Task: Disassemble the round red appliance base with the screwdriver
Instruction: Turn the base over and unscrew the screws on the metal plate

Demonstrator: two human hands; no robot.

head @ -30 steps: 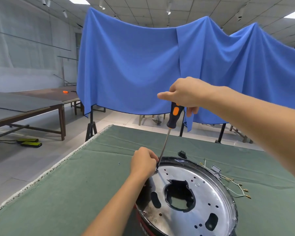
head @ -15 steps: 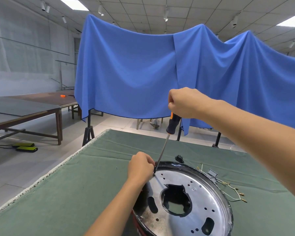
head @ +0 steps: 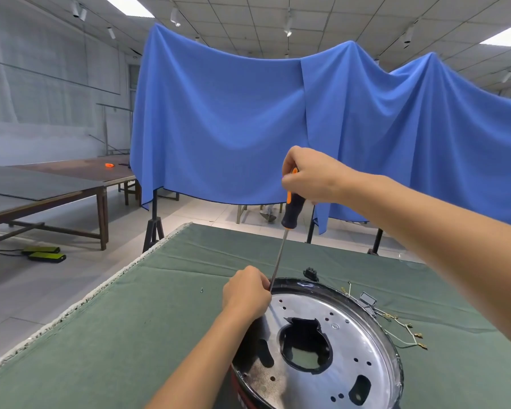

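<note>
The round red appliance base (head: pixel 348 343) lies on the green table, its shiny metal plate with a dark centre hole facing up. A long screwdriver (head: pixel 289 214) with a black and orange handle stands almost upright, its tip at the plate's far left rim. My right hand (head: pixel 313 175) grips the top of the handle. My left hand (head: pixel 245 293) is curled at the rim, its fingers pinching the lower end of the shaft. The tip itself is hidden behind my left hand.
Loose wires with metal terminals (head: pixel 407 332) and a small black part (head: pixel 311 273) lie beyond the base. A tiny screw (head: pixel 201 289) sits on the green cloth (head: pixel 130 335) to the left. The table's left edge runs diagonally. Blue drapes hang behind.
My right hand has turned on the handle, its fingers regripping from an extended hold to a closed one. The view has dropped slightly. My left hand stays at the rim.
</note>
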